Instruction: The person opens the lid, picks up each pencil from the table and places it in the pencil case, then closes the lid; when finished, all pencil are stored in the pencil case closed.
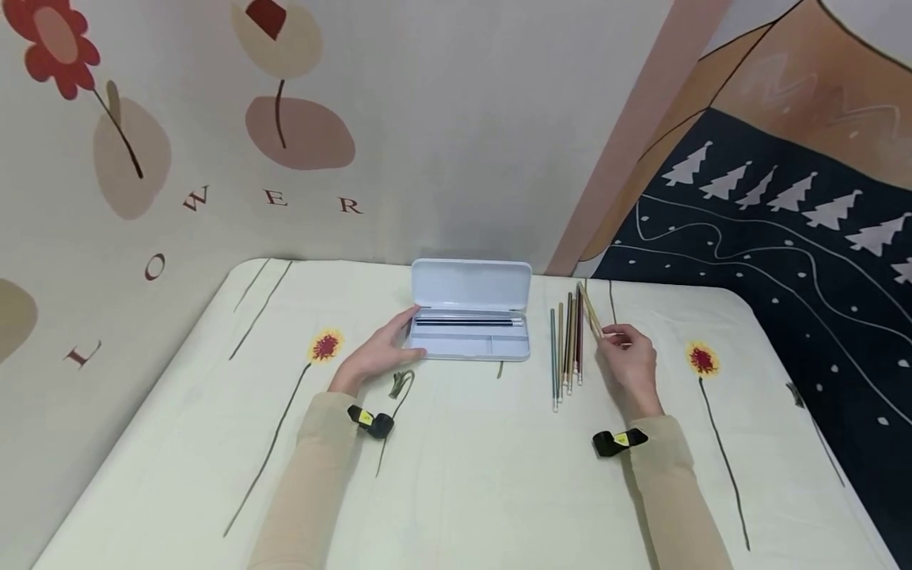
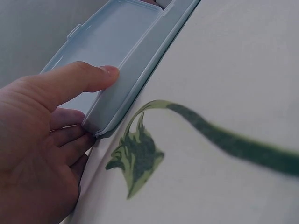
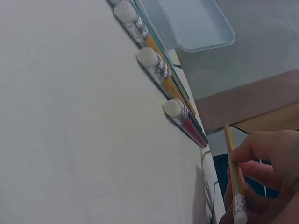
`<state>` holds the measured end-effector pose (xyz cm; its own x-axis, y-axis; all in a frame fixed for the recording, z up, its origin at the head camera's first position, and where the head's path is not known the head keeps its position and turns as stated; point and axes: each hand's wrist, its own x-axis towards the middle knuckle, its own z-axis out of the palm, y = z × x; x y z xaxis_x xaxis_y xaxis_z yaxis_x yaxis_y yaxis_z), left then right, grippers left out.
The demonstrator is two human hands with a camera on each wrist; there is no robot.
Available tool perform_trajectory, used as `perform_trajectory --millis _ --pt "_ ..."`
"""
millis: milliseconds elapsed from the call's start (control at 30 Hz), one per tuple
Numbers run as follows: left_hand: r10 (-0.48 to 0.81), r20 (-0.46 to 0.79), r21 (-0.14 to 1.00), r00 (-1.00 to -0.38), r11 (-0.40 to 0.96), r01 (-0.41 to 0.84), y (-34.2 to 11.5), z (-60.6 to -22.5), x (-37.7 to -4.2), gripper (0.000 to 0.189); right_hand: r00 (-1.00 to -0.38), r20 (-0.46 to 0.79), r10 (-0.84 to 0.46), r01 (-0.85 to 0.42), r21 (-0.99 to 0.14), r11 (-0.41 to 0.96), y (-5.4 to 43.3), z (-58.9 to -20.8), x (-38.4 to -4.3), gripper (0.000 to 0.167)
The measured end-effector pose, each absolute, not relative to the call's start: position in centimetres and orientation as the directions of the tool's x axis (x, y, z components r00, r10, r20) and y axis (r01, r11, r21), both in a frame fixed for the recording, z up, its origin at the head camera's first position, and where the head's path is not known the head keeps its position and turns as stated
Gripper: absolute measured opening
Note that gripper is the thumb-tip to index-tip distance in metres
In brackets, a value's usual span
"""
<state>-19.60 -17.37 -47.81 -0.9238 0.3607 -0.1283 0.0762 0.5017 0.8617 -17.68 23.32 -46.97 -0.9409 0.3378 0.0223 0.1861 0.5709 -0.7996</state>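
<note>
A pale blue pencil case lies with its lid raised near the back of the table; dark pencils rest in its rear compartment. My left hand grips the left end, its thumb against the case wall and the other fingers around the corner. To the right of the case, my right hand pinches a yellow pencil, eraser end toward me, tilted up off the cloth. Just left of that hand, several loose pencils lie side by side, their white erasers facing me.
A white cloth with printed flowers covers the table. Behind it hangs a light wall covering with painted flowers and letters. At the right is a dark panel with white trees.
</note>
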Motion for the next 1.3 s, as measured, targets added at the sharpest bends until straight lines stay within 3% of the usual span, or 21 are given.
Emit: perform_trajectory --millis 500,967,1300 --pt "0.368 -0.129 0.859 -0.921 0.506 0.082 -17.5 -48.1 -19.8 0.086 -0.972 0.059 0.228 0.084 -0.818 0.569 23.7 -46.7 -17.1 0.024" --pt "0.37 -0.135 0.865 -0.919 0.497 0.073 -17.5 -48.2 -19.7 0.087 -0.99 0.137 0.017 -0.1 -0.795 0.599 24.1 -46.8 -16.1 0.021" --pt "0.369 -0.125 0.869 -0.921 0.489 0.077 -17.5 -47.9 -19.6 0.086 -0.988 0.149 -0.037 -0.142 -0.79 0.596 23.5 -46.9 -16.4 0.021"
